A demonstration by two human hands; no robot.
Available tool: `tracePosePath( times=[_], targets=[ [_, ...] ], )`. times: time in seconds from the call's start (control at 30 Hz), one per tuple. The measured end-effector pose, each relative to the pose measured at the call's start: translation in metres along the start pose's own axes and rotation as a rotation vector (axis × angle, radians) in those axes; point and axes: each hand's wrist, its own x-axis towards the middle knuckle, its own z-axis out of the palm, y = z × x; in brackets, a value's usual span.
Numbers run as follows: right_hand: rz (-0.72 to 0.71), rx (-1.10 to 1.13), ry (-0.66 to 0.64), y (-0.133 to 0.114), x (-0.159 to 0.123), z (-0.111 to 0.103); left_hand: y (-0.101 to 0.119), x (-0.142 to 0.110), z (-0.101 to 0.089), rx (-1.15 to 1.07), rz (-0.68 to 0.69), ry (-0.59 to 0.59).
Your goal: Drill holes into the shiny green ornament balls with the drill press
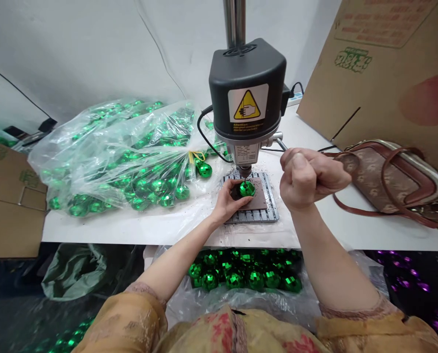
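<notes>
A small drill press [246, 93] with a black motor housing and a yellow hand-warning label stands on the white table. Beneath its chuck, a shiny green faceted ball [247, 189] rests on a flat pad over the slotted metal base [272, 196]. My left hand [231, 198] grips this ball from the left, thumb in front and fingers behind. The drill bit reaches down to the ball's top; whether it has entered cannot be made out. To the right of the press, my right hand [310, 176] is closed in a fist around the feed lever [280, 142], whose end it hides.
Clear plastic bags [119, 157] full of green balls lie left of the press, one tied with a yellow tie [197, 157]. More green balls [255, 279] fill a lined container below the table edge. A patterned handbag [391, 176] and a large cardboard box [384, 63] stand at right.
</notes>
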Motion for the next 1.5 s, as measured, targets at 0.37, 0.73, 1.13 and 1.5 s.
tracePosePath(
  times=[0.37, 0.73, 1.13, 1.5],
  targets=[
    [0.342, -0.145, 0.040, -0.007, 0.071, 0.040, 0.013, -0.021, -0.001, 0.246, 0.078, 0.230],
    [0.421, -0.180, 0.012, -0.009, 0.079, 0.045, 0.010, -0.145, 0.052, 0.629, 0.519, -0.780],
    [0.376, -0.086, 0.027, -0.003, 0.071, 0.037, 0.015, -0.111, 0.013, 0.372, 0.636, -0.346],
    [0.410, -0.032, 0.072, -0.003, 0.069, 0.038, -0.025, 0.069, -0.093, 0.801, -0.068, 0.190]
  ],
)
